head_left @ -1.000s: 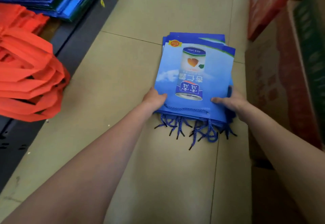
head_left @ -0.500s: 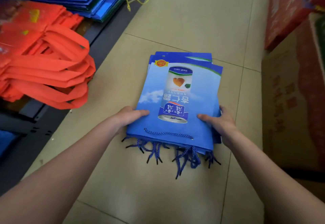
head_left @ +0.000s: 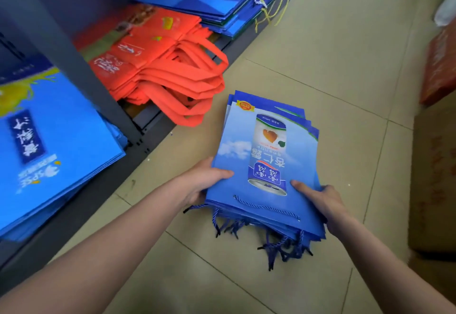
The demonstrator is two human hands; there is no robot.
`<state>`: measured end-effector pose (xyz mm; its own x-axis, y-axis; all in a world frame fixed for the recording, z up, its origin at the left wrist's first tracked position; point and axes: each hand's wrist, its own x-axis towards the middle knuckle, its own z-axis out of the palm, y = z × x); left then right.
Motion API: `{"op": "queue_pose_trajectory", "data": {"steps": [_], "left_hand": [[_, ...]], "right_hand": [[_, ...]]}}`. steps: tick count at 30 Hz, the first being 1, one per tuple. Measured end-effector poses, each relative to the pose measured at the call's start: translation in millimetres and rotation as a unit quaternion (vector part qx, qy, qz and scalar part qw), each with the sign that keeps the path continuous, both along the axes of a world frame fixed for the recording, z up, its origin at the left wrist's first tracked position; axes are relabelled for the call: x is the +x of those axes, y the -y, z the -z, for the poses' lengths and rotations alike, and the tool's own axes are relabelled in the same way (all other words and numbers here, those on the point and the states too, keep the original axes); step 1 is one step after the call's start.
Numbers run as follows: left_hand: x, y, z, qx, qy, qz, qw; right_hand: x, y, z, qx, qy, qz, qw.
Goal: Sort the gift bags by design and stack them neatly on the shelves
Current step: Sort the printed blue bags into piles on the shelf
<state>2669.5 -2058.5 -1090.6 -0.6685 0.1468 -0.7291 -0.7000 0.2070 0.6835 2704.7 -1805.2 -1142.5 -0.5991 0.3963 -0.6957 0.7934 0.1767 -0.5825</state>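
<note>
Both hands, left hand (head_left: 204, 181) and right hand (head_left: 318, 200), grip the sky-blue gift bag stack (head_left: 266, 165) at centre frame above the floor tiles (head_left: 333, 67); transfer step judged underway, next requiring matching placement on shelf (head_left: 153, 118) at left.

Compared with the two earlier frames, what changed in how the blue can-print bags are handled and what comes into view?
The view swung left, bringing the shelf and its orange bags closer. Both hands, left and right, kept gripping the blue bag stack by its sides. No release; top bag unchanged.
</note>
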Motion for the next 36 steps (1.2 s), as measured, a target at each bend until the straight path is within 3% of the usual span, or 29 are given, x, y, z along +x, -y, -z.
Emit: {"op": "queue_pose_trajectory", "data": {"steps": [5, 9, 11, 14, 19, 23, 27, 31, 36], "left_hand": [[34, 14, -25, -0.046, -0.122, 0.033, 0.991], [63, 47, -51, -0.105, -0.258, 0.117, 0.953], [83, 75, -63, -0.127, -0.304, 0.154, 0.932], [122, 128, -72, -0.108, -0.306, 0.117, 0.939], [180, 198, -92, -0.163, -0.341, 0.052, 0.924], [212, 233, -100, -0.191, -0.350, 0.095, 0.912], [258, 284, -110, -0.231, -0.334, 0.087, 0.910], [328, 334, -127, -0.210, -0.323, 0.006, 0.923], [404, 377, -139, -0.112, -0.306, -0.176, 0.929]], "right_hand": [[41, 28, -19, -0.111, -0.041, 0.050, 0.992], [77, 70, -26, -0.166, -0.141, 0.079, 0.973], [94, 90, -35, -0.167, -0.193, 0.047, 0.966], [109, 124, -56, -0.139, -0.245, -0.031, 0.959], [131, 177, -79, -0.042, -0.307, -0.139, 0.940], [176, 209, -80, -0.042, -0.311, -0.128, 0.941], [208, 234, -64, -0.025, -0.302, -0.223, 0.926], [235, 285, -90, -0.051, -0.325, -0.329, 0.885], [244, 349, -133, -0.100, -0.367, -0.391, 0.838]]}}
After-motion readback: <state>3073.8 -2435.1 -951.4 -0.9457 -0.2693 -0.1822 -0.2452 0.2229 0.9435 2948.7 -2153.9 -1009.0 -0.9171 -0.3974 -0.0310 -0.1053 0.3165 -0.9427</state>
